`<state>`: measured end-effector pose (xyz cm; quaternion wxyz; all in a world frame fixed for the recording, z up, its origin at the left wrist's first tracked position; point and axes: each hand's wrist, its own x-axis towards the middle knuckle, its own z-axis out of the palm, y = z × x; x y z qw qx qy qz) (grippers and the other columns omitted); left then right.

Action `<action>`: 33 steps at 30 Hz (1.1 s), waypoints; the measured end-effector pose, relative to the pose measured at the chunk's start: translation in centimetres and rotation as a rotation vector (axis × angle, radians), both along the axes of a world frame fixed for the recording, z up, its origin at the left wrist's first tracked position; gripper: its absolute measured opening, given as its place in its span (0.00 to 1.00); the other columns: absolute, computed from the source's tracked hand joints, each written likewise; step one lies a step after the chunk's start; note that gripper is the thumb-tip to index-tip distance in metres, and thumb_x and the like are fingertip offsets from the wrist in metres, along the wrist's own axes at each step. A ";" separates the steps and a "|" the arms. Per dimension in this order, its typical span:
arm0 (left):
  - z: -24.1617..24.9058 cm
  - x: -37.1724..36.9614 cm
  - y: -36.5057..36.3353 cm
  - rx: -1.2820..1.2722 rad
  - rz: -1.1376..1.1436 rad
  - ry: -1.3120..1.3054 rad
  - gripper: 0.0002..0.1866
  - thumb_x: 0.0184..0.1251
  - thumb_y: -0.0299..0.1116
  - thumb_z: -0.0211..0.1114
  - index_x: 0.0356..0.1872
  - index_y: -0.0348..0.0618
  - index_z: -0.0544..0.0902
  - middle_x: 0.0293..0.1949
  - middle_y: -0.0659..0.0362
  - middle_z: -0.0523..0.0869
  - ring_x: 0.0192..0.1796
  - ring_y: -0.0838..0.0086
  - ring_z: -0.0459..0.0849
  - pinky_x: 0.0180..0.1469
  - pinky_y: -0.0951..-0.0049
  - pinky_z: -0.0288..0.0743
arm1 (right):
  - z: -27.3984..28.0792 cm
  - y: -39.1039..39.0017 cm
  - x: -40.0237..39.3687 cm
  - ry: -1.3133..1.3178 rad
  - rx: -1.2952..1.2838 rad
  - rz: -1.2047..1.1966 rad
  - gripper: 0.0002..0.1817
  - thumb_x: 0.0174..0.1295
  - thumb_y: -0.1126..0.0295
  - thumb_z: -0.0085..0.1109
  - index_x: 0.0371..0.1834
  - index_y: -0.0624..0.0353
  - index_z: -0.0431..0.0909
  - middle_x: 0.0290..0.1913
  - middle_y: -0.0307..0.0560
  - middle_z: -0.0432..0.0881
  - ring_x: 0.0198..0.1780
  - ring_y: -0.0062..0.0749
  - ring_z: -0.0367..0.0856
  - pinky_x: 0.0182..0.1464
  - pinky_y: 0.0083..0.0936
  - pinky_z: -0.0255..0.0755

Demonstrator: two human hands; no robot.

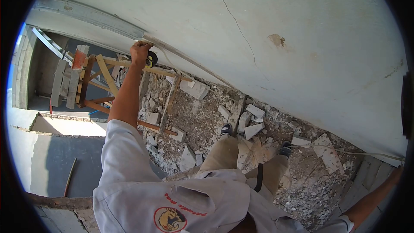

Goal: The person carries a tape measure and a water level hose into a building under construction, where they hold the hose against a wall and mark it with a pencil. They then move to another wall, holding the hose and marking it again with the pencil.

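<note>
My left hand (140,53) is raised to the wall at the upper left, its fingers closed by the end of a metal profile (90,16). A black and yellow tape measure (151,59) hangs right beside it, against the palm side. From there a narrow strip (189,61) runs down along the wall to the right. My right arm (373,200) reaches out at the lower right edge, and its hand is out of view.
Rubble and broken blocks (254,111) cover the floor around my feet. A wooden trestle (99,82) stacked with blocks stands at the left. A wooden ladder-like frame (170,99) lies over the rubble. A cable (345,152) runs along the right side.
</note>
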<state>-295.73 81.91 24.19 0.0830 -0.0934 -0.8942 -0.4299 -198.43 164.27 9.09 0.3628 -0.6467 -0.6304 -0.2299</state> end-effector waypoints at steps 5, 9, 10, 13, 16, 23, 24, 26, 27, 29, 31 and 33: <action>0.5 1.0 0.8 -0.028 0.022 0.008 0.07 0.58 0.22 0.75 0.34 0.32 0.85 0.30 0.61 0.85 0.29 0.79 0.78 0.34 0.73 0.73 | -0.3 0.6 -1.1 0.731 0.179 0.395 0.13 0.67 0.65 0.65 0.44 0.67 0.85 0.37 0.55 0.88 0.33 0.45 0.86 0.33 0.41 0.83; 0.5 0.9 0.8 -0.057 0.030 0.004 0.07 0.59 0.22 0.75 0.36 0.32 0.85 0.31 0.60 0.86 0.31 0.79 0.79 0.35 0.73 0.74 | -0.1 0.9 -0.4 0.994 0.129 0.439 0.13 0.62 0.67 0.70 0.40 0.67 0.86 0.34 0.54 0.87 0.31 0.42 0.84 0.31 0.40 0.81; 0.5 0.9 0.8 -0.053 0.027 0.004 0.08 0.59 0.22 0.75 0.37 0.32 0.85 0.32 0.60 0.86 0.31 0.78 0.79 0.35 0.73 0.74 | -0.2 1.2 -0.4 0.990 0.136 0.403 0.13 0.61 0.67 0.71 0.39 0.68 0.86 0.33 0.54 0.87 0.31 0.42 0.84 0.30 0.40 0.81; 0.3 0.8 0.7 -0.034 0.016 0.004 0.07 0.60 0.22 0.74 0.37 0.32 0.85 0.33 0.60 0.87 0.32 0.78 0.81 0.36 0.74 0.74 | 0.2 0.5 -1.1 0.952 0.186 0.408 0.13 0.60 0.67 0.72 0.36 0.68 0.86 0.31 0.53 0.86 0.30 0.41 0.84 0.30 0.40 0.80; 0.1 0.8 0.7 -0.018 -0.003 0.010 0.06 0.60 0.22 0.73 0.37 0.32 0.86 0.33 0.59 0.88 0.34 0.79 0.81 0.37 0.74 0.74 | 0.4 -0.1 -1.5 0.856 0.227 0.401 0.13 0.59 0.67 0.73 0.36 0.69 0.86 0.32 0.53 0.87 0.30 0.41 0.83 0.30 0.40 0.80; 0.1 0.5 0.3 -0.073 -0.013 0.030 0.06 0.62 0.24 0.71 0.39 0.32 0.87 0.35 0.60 0.88 0.35 0.78 0.82 0.40 0.74 0.75 | 1.3 -0.7 -2.7 0.898 0.200 0.303 0.13 0.58 0.67 0.72 0.34 0.69 0.86 0.31 0.54 0.87 0.27 0.42 0.81 0.28 0.42 0.78; 0.1 0.5 0.3 -0.093 -0.010 0.026 0.07 0.63 0.25 0.71 0.40 0.32 0.87 0.36 0.60 0.88 0.35 0.78 0.82 0.41 0.75 0.76 | 1.1 -0.8 -2.5 0.866 0.179 0.295 0.13 0.58 0.67 0.72 0.33 0.69 0.87 0.30 0.54 0.87 0.27 0.41 0.81 0.28 0.42 0.78; 0.1 0.7 0.3 -0.090 -0.011 0.029 0.08 0.62 0.25 0.71 0.41 0.32 0.87 0.35 0.60 0.88 0.35 0.78 0.82 0.41 0.74 0.76 | 2.2 -2.3 -3.5 0.800 0.139 0.279 0.12 0.57 0.69 0.73 0.31 0.69 0.87 0.29 0.53 0.86 0.26 0.41 0.81 0.28 0.41 0.78; 0.1 0.8 0.4 -0.088 -0.012 0.031 0.08 0.62 0.24 0.71 0.41 0.32 0.87 0.35 0.60 0.88 0.35 0.78 0.82 0.41 0.74 0.76 | 2.1 -2.3 -3.4 0.791 0.138 0.287 0.11 0.57 0.69 0.73 0.30 0.69 0.87 0.28 0.52 0.86 0.26 0.40 0.80 0.27 0.41 0.77; 0.0 0.8 0.5 -0.061 -0.021 0.036 0.08 0.62 0.24 0.71 0.40 0.33 0.87 0.35 0.60 0.88 0.35 0.78 0.83 0.40 0.74 0.77 | 2.0 -2.0 -3.0 0.775 0.138 0.303 0.10 0.56 0.70 0.73 0.29 0.69 0.86 0.27 0.51 0.85 0.25 0.39 0.80 0.27 0.40 0.77; -0.1 0.7 0.5 -0.056 -0.020 0.036 0.07 0.63 0.24 0.71 0.40 0.33 0.87 0.35 0.60 0.88 0.35 0.78 0.83 0.40 0.74 0.77 | 1.6 -1.4 -2.8 0.874 0.177 0.326 0.11 0.56 0.70 0.73 0.28 0.69 0.86 0.27 0.51 0.85 0.25 0.38 0.80 0.26 0.39 0.76; -0.1 0.5 0.3 -0.073 -0.005 0.030 0.07 0.63 0.24 0.70 0.40 0.33 0.87 0.36 0.60 0.89 0.35 0.78 0.83 0.40 0.74 0.77 | 1.2 -0.7 -2.5 0.918 0.206 0.340 0.11 0.56 0.70 0.74 0.27 0.69 0.86 0.27 0.50 0.85 0.25 0.37 0.80 0.26 0.38 0.76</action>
